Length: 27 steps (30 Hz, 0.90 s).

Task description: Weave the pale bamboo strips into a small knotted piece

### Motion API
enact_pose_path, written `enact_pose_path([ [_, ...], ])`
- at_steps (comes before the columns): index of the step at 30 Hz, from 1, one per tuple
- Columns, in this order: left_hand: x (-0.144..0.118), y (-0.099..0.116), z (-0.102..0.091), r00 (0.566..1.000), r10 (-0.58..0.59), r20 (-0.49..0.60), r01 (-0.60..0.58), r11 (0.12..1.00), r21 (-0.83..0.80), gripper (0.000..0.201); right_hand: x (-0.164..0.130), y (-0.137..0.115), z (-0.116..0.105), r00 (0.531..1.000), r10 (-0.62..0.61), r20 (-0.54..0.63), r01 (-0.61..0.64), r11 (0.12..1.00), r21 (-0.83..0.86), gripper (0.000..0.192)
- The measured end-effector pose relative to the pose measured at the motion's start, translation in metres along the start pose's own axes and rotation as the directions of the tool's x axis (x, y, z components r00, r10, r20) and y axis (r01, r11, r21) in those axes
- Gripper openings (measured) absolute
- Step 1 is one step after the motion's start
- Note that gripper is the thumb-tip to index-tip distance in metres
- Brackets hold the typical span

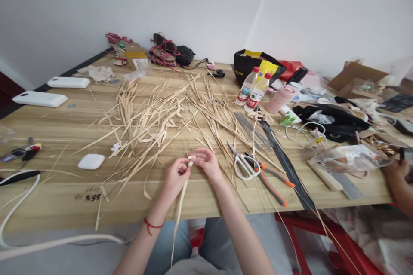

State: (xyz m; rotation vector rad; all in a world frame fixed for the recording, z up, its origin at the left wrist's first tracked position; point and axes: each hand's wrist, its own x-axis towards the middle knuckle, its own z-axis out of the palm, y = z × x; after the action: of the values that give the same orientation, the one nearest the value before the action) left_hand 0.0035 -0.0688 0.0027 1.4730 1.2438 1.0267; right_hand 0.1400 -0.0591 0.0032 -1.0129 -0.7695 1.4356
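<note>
Near the front edge of the table, my left hand (177, 174) and my right hand (206, 162) meet, both closed in a pinch. Between their fingertips is a small woven piece of pale straw (191, 159); its exact shape is partly hidden by the fingers. From it a long flat straw strip (180, 210) hangs past the table edge toward my lap. Loose straw strips (145, 111) lie in a wide heap just beyond my hands. To the right of my right hand are white-handled scissors (245, 166) and orange-and-grey pliers (270, 180).
A white earbud case (91, 161) lies at left, with two white power banks (40, 99) farther back. Water bottles (254, 90), a pink cup (280, 99) and a black bag (251, 62) stand at back right. Another person's hand (398, 180) is at the right edge.
</note>
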Motion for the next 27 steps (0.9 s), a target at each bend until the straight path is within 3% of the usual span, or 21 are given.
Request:
enact_pose_path([
  [6, 0.0, -0.003, 0.001, 1.0, 0.003, -0.002, -0.003, 1.0, -0.025, 0.021, 0.001, 0.002, -0.002, 1.0, 0.013, -0.023, -0.013, 0.999, 0.036, 0.045],
  [13, -0.001, 0.001, 0.004, 1.0, -0.027, 0.002, 0.027, 0.996, -0.083, 0.026, -0.006, -0.001, 0.0, 0.992, 0.125, -0.031, -0.12, 0.986, 0.12, 0.043],
  [22, -0.002, 0.004, 0.005, 0.999, -0.042, -0.017, 0.041, 0.996, -0.085, 0.024, -0.012, -0.008, 0.01, 0.991, 0.077, 0.112, -0.078, 0.997, -0.003, 0.037],
  [27, -0.004, 0.007, 0.003, 0.999, -0.036, 0.006, 0.036, 0.997, -0.073, 0.024, -0.012, -0.009, 0.01, 0.99, 0.056, 0.132, -0.046, 0.996, -0.071, 0.037],
])
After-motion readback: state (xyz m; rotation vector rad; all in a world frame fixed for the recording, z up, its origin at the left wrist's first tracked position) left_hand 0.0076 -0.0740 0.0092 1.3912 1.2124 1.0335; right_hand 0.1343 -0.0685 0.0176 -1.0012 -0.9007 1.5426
